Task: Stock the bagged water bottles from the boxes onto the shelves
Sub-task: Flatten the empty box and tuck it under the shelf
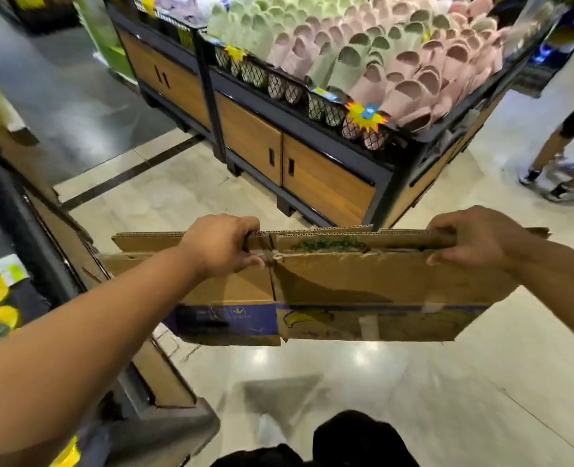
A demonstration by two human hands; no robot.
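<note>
A person holds a flattened box (380,284) upright above the shop floor (413,399). The left hand (220,246) and right hand (466,241) are each clamped on its top edge, fingers curled over. Behind it stands a display (312,170) of pink and green slippers (397,62).

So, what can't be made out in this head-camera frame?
Head view.
Flattened brown cardboard box with purple band: print too blurred to read; far face turned away.
Left hand, right hand: fingers partly hidden behind its top edge.
Dark shelving with yellow goods: blurred, cut by left edge.
Passer-by's legs: cut by right edge.
</note>
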